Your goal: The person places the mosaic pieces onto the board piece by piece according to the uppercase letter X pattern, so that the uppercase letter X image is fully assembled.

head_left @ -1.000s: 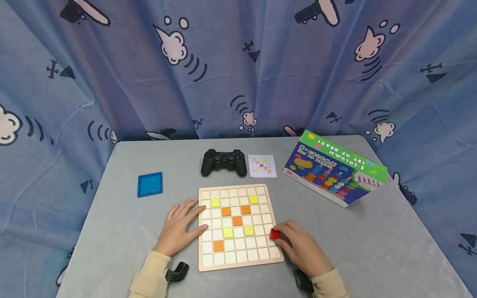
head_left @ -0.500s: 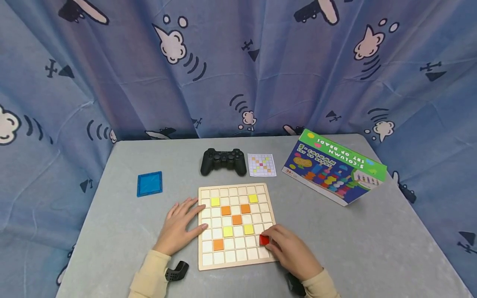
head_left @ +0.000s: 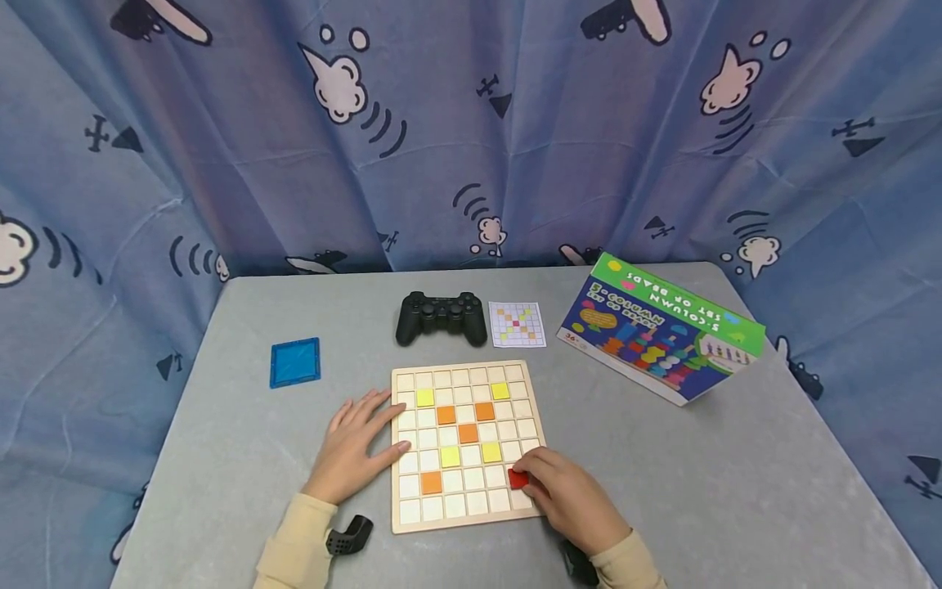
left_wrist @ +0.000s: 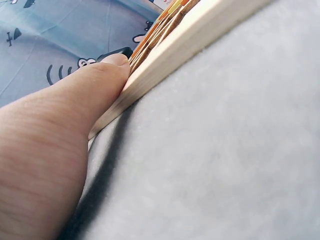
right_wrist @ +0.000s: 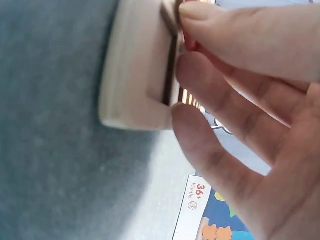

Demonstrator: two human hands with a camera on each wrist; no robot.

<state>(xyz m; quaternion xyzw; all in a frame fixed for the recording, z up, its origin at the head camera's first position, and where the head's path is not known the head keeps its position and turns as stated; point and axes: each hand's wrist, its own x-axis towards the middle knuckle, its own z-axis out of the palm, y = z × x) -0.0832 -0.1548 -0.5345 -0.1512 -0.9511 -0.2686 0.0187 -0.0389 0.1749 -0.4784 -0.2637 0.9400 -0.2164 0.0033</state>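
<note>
A wooden grid board (head_left: 486, 517) lies on the table, its cells white except for several yellow tiles (head_left: 450, 456) and orange tiles (head_left: 468, 433). At the board's lower right, my right hand (head_left: 577, 501) pinches a red tile (head_left: 518, 478) between thumb and finger, over a cell near the right edge. The right wrist view shows the thumb against the red tile (right_wrist: 190, 42), partly hidden, close to the board's corner. My left hand (head_left: 352, 452) rests at the board's left edge with fingers spread; in the left wrist view its thumb (left_wrist: 107, 80) touches the wooden rim.
Behind the board sit a black game controller (head_left: 441, 318) and a small card with a coloured grid pattern (head_left: 517, 325). A blue square tray (head_left: 295, 362) lies to the left. A colourful toy box (head_left: 658, 331) stands at the back right. A patterned curtain (head_left: 441, 139) hangs behind.
My right hand has moved left with the red tile, from the board's right edge to over a cell, slightly lower. The left hand has stayed in place.
</note>
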